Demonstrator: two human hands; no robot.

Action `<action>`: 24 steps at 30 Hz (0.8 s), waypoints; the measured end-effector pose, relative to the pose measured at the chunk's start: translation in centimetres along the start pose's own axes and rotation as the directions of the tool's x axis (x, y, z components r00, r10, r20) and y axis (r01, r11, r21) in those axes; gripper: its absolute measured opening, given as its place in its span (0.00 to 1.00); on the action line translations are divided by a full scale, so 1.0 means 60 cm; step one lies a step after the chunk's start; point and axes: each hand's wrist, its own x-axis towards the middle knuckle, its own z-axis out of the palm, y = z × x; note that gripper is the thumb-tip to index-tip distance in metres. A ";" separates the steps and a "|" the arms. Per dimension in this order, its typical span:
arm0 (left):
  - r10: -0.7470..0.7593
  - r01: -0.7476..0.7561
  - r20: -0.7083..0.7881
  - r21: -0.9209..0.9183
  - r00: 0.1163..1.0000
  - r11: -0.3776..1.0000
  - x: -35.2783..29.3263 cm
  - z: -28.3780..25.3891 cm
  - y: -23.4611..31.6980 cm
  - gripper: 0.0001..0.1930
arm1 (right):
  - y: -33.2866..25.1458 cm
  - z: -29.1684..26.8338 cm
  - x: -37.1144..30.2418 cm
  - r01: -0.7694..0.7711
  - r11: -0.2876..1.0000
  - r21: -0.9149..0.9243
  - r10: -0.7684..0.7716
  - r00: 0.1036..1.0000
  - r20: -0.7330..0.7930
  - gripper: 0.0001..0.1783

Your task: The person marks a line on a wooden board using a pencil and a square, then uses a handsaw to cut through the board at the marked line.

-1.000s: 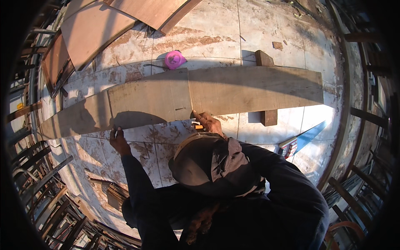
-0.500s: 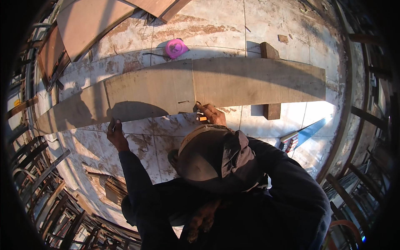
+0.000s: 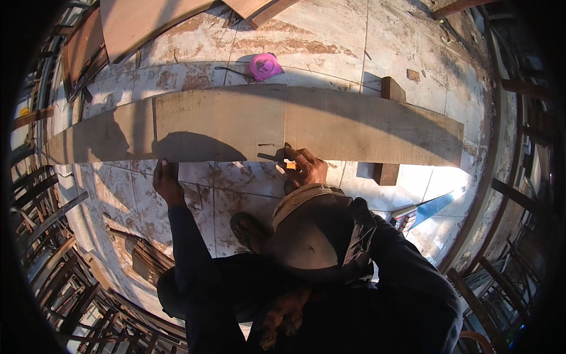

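Note:
A long wooden board (image 3: pixel 218 112) with curved, tapering ends lies crosswise before me, with lines running across it. My left hand (image 3: pixel 168 184) grips its near edge, left of the middle, thumb and fingers close together. At the same edge, just right of the middle, my right hand (image 3: pixel 308 167) is closed with bent fingers, its fingertips on the board by a cross line. A short orange stick (image 3: pixel 291 166) shows between those fingers; its exact kind is unclear. The brown cap (image 3: pixel 309 233) hides my right wrist.
Wooden blocks (image 3: pixel 387 174) show under the board on the right. Beyond it lies a pink tape measure (image 3: pixel 265 66). A handsaw with a blue blade (image 3: pixel 439 207) rests at right. Wood sheets (image 3: pixel 147 23) lie far left; stacked timber pieces (image 3: pixel 53 259) line the left side.
The view has shifted, and the board now appears more level, its left end higher and its right end lower. Both hands keep their places at its near edge.

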 end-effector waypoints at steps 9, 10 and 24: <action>-0.004 0.007 -0.047 0.083 0.999 0.997 -0.009 0.014 -0.006 0.17 | 0.023 0.003 -0.011 0.081 0.996 -0.031 -0.083 0.994 -0.071 0.35; -0.006 0.009 -0.036 0.077 0.999 0.997 -0.009 0.014 -0.008 0.17 | 0.017 -0.005 -0.007 0.098 0.995 -0.028 -0.099 0.994 -0.045 0.37; 0.014 -0.013 -0.008 0.075 1.000 0.997 0.002 0.006 -0.011 0.18 | 0.028 -0.007 -0.016 0.121 0.993 0.007 -0.121 0.993 -0.001 0.34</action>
